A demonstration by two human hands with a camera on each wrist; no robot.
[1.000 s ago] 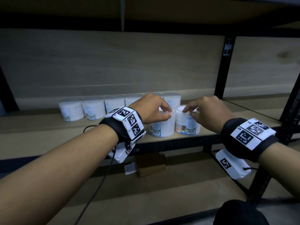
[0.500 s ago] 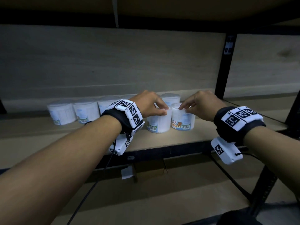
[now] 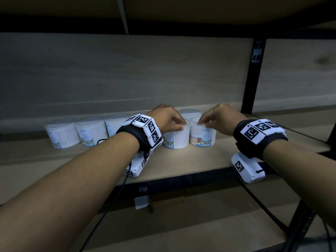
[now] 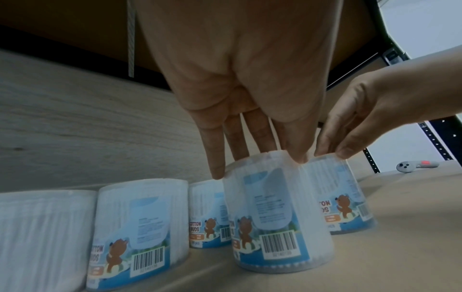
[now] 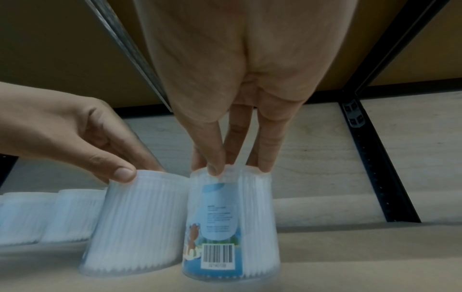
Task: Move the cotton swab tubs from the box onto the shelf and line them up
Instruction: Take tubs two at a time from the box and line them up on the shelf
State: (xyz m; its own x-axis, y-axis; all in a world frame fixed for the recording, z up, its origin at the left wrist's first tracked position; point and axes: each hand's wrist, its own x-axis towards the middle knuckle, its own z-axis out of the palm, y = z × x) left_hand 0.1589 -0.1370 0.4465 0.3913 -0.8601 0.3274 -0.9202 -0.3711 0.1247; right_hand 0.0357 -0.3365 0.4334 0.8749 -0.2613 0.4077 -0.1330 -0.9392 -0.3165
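Fingertips of my left hand (image 3: 166, 119) pinch the rim of 1 cotton swab tub (image 3: 176, 138) on the shelf (image 3: 181, 164); my right hand (image 3: 221, 119) pinches the tub beside it (image 3: 203, 136). Both stand upright, touching, in front of the back row (image 3: 76, 131).

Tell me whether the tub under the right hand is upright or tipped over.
Upright. The tub stands on its base on the shelf, with the right hand gripping its top rim.
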